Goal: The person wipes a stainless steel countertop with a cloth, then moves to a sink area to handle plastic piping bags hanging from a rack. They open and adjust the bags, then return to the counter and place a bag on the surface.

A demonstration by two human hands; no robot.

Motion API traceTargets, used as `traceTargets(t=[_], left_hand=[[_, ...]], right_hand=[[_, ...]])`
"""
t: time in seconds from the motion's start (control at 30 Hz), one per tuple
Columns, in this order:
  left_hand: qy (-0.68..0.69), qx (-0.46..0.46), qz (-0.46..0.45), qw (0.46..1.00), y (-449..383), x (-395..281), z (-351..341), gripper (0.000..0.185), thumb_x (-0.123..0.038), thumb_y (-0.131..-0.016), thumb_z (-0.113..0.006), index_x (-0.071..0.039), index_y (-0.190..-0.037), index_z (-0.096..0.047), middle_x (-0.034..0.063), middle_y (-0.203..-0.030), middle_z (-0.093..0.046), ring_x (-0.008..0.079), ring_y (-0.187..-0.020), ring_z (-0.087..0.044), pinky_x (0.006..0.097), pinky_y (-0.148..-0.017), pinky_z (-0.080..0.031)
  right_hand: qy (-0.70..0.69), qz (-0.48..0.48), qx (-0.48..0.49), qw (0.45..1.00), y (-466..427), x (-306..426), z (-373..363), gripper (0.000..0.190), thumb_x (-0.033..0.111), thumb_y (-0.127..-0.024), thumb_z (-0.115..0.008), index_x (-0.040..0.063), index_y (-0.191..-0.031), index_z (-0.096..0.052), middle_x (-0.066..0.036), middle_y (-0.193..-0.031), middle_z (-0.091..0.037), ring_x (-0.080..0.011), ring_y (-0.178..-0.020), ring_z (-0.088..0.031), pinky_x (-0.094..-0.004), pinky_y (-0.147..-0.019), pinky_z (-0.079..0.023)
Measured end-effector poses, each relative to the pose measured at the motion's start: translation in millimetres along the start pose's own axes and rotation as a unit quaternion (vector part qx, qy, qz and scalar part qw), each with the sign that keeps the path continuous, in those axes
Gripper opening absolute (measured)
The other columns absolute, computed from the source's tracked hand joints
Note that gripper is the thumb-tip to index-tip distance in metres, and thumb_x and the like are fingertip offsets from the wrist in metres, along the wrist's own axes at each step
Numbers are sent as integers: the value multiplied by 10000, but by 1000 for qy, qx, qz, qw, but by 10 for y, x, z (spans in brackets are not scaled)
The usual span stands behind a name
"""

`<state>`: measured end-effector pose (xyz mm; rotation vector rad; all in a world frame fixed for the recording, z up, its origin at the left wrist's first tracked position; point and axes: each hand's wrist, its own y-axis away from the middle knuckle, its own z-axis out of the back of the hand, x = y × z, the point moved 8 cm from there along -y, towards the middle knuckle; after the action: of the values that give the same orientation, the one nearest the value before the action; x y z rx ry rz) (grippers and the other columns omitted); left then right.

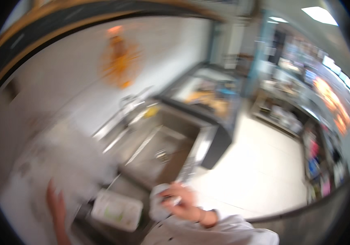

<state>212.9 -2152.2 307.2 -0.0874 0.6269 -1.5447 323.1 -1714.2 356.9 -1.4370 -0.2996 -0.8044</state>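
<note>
Motion blurs the head view. My left hand (56,197) is at the lower left, fingers extended, in front of a pale, blurred mass like steam or thin plastic (67,162); whether it touches that is unclear. Near my chest, my right hand (181,200) is bent round a small dark and shiny object (172,200), too blurred to name. A whitish round shape, possibly a cloth or lid (159,205), lies beside the right hand. Between the hands sits a white rectangular plastic container (117,210) with a green patch.
A stainless-steel sink (198,147) with a drain lies ahead. A yellow item (151,112) rests near its faucet (129,102). Beyond stands a dark-edged counter (190,79) with mixed items. An orange decoration (119,62) hangs on the wall. Loaded shelves (279,119) stand across the pale floor (254,171).
</note>
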Motion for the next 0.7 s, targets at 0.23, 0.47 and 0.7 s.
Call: traceTargets(t=[0.23, 0.47, 0.7], left_hand=[[80, -97, -180, 976, 510, -1740, -137, 385, -30, -859, -529, -46, -1242, -483, 147, -991, -509, 240, -760, -532, 334, -621, -435], [321, 40, -261, 909, 1130, -2744, -689, 340, -10, -855, -527, -7, -1194, -505, 124, -966, -522, 203, -738, -527, 296, -604, -436], [382, 241, -207, 868, 1409, -4168, -1526, 309, -50, -873, -534, -8, -1178, -511, 106, -895, -557, 207, -763, -533, 313, -694, -447]], right_hand=[[81, -27, -37, 996, 70, 92, 523, 134, 128, -822, -638, 45, -922, -608, -54, -706, -557, -192, -572, -425, -304, -538, -353], [106, -23, -31, 994, 1, 147, 979, 144, 127, -832, -633, 39, -945, -610, -49, -678, -495, -201, -609, -446, -329, -574, -358], [185, 19, -37, 982, 141, 8, 2087, 147, 118, -830, -616, 45, -956, -622, -65, -696, -488, -203, -655, -485, -314, -599, -390]])
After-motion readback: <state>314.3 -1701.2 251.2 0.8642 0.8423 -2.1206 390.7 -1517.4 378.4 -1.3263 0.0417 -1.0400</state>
